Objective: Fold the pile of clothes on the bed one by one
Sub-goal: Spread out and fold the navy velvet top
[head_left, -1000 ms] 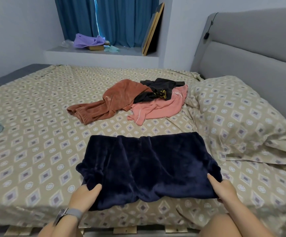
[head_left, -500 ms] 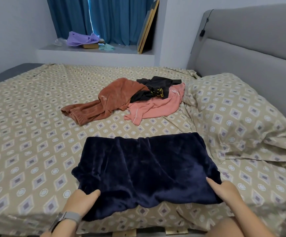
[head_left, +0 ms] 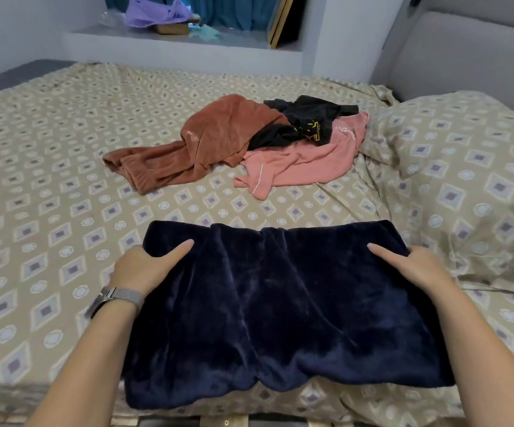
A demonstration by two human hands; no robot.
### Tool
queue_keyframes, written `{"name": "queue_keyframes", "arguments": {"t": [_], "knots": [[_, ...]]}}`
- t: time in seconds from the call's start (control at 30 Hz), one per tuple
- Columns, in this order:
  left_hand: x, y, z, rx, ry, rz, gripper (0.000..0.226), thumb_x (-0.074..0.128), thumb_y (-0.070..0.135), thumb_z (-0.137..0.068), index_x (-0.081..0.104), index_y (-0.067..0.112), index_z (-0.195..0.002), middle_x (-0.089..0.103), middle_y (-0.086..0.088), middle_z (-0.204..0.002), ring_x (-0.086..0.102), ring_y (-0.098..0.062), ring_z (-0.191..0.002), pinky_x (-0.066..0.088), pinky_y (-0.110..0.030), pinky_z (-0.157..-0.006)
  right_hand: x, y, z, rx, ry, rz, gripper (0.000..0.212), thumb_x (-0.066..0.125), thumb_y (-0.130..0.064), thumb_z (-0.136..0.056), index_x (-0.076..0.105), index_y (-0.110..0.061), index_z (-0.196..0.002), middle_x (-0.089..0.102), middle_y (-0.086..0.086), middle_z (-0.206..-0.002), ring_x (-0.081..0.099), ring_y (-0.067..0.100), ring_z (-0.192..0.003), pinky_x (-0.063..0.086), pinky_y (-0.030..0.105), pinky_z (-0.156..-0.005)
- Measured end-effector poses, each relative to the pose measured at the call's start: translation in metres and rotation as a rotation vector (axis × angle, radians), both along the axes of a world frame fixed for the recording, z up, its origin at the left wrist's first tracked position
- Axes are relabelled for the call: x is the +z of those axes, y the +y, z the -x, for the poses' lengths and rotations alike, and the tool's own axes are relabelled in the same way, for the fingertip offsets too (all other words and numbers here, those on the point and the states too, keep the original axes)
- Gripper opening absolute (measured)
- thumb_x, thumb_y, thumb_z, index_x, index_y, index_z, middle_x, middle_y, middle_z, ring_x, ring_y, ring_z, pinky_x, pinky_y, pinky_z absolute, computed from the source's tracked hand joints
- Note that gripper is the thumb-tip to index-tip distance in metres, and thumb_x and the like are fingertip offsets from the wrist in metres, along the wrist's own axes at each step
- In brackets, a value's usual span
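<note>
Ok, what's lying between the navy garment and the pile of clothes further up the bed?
Nothing: the head view shows only bare patterned sheet between the navy garment and the pile.

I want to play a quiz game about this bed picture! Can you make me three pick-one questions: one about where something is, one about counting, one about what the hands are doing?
1. Where is the navy garment?
A. On the window ledge
B. At the near edge of the bed
C. On the pillow

2. How many garments are in the pile beyond it?
A. Three
B. One
C. Six

3. What are the left hand and right hand doing?
A. Lifting the pillow
B. Hanging idle
C. Gripping the navy garment's sides

Answers: 1 B, it lies spread on the sheet nearest the camera. 2 A, one rust, one black, one pink. 3 C, a thumb lies on top at each side edge, fingers seemingly tucked under.
</note>
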State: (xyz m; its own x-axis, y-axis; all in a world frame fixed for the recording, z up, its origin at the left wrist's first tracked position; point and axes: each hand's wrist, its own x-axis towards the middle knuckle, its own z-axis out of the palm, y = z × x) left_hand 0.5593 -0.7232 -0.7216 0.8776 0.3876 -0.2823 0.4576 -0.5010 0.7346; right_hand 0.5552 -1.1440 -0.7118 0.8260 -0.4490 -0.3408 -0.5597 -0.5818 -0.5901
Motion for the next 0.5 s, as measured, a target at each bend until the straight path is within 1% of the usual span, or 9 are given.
{"name": "queue_keyframes", "arguments": {"t": [0.03, 0.1, 0.17, 0.23, 0.3, 0.33, 0.37, 0.43, 0.5], "knots": [[0.002, 0.0, -0.011, -0.031, 0.027, 0.048, 0.053, 0.073, 0.064, -0.069, 0.069, 0.014, -0.087, 0.07, -0.004, -0.084, 0.066, -0.024, -0.08, 0.054, -0.037, -0.074, 0.0, -0.002, -0.011, 0.026, 0.021, 0.003, 0.072, 0.073, -0.065, -0.069, 0.071, 0.002, -0.091, 0.072, 0.018, -0.087, 0.068, 0.03, -0.076, 0.051, 0.036, -0.066], [0.004, 0.0, -0.031, -0.06, 0.034, 0.152, 0.037, 0.074, 0.049, -0.078, 0.069, 0.014, -0.089, 0.071, -0.006, -0.089, 0.067, -0.026, -0.083, 0.054, -0.038, -0.079, 0.003, -0.007, -0.031, 0.076, 0.024, 0.004, 0.05, 0.076, -0.05, -0.076, 0.069, -0.001, -0.081, 0.07, 0.014, -0.08, 0.066, 0.026, -0.071, 0.047, 0.031, -0.058], [0.005, 0.01, -0.053, 0.002, -0.028, 0.219, 0.03, 0.071, 0.045, -0.082, 0.066, 0.016, -0.087, 0.07, -0.009, -0.093, 0.066, -0.027, -0.084, 0.053, -0.037, -0.079, 0.011, -0.013, -0.051, 0.091, -0.038, 0.054, 0.046, 0.075, -0.041, -0.082, 0.062, 0.0, -0.067, 0.064, 0.011, -0.068, 0.06, 0.025, -0.064, 0.04, 0.031, -0.054], [0.008, 0.023, -0.075, 0.094, -0.106, 0.243, 0.034, 0.07, 0.048, -0.082, 0.065, 0.014, -0.087, 0.069, -0.011, -0.094, 0.066, -0.028, -0.084, 0.053, -0.037, -0.078, 0.017, -0.019, -0.072, 0.065, -0.165, 0.165, 0.05, 0.071, -0.041, -0.085, 0.058, 0.002, -0.063, 0.059, 0.015, -0.065, 0.059, 0.031, -0.066, 0.038, 0.035, -0.058], [0.012, 0.031, -0.095, 0.166, -0.132, 0.329, 0.05, 0.071, 0.056, -0.077, 0.065, 0.01, -0.097, 0.067, -0.009, -0.098, 0.064, -0.025, -0.084, 0.051, -0.033, -0.074, 0.019, -0.023, -0.093, -0.013, -0.315, 0.248, 0.053, 0.067, -0.044, -0.087, 0.063, 0.007, -0.074, 0.062, 0.023, -0.077, 0.062, 0.038, -0.083, 0.041, 0.039, -0.069], [0.011, 0.032, -0.107, 0.2, -0.139, 0.395, 0.061, 0.071, 0.061, -0.073, 0.064, 0.009, -0.104, 0.066, -0.007, -0.104, 0.063, -0.023, -0.086, 0.049, -0.032, -0.076, 0.015, -0.025, -0.103, -0.071, -0.391, 0.252, 0.053, 0.066, -0.044, -0.088, 0.062, 0.008, -0.077, 0.061, 0.024, -0.079, 0.06, 0.038, -0.085, 0.04, 0.04, -0.071], [0.01, 0.032, -0.117, 0.212, -0.151, 0.433, 0.063, 0.069, 0.064, -0.073, 0.063, 0.009, -0.105, 0.063, -0.006, -0.111, 0.062, -0.021, -0.089, 0.047, -0.03, -0.077, 0.012, -0.023, -0.109, -0.132, -0.468, 0.226, 0.052, 0.064, -0.042, -0.09, 0.058, 0.008, -0.074, 0.058, 0.024, -0.076, 0.058, 0.035, -0.081, 0.037, 0.039, -0.07], [0.005, 0.025, -0.128, 0.16, -0.174, 0.356, 0.038, 0.055, 0.054, -0.09, 0.055, 0.017, -0.083, 0.054, -0.005, -0.111, 0.053, -0.017, -0.088, 0.04, -0.026, -0.075, 0.0, -0.019, -0.118, -0.202, -0.561, 0.122, 0.051, 0.062, -0.039, -0.093, 0.053, 0.005, -0.068, 0.051, 0.018, -0.068, 0.052, 0.026, -0.076, 0.032, 0.033, -0.066], [-0.006, 0.016, -0.135, 0.108, -0.17, 0.308, 0.033, 0.043, 0.04, -0.1, 0.044, 0.021, -0.072, 0.052, -0.006, -0.1, 0.047, -0.018, -0.083, 0.038, -0.022, -0.071, -0.016, -0.015, -0.121, -0.151, -0.508, -0.034, 0.043, 0.061, -0.038, -0.094, 0.062, 0.003, -0.08, 0.056, 0.012, -0.075, 0.053, 0.019, -0.077, 0.034, 0.03, -0.065]]}}
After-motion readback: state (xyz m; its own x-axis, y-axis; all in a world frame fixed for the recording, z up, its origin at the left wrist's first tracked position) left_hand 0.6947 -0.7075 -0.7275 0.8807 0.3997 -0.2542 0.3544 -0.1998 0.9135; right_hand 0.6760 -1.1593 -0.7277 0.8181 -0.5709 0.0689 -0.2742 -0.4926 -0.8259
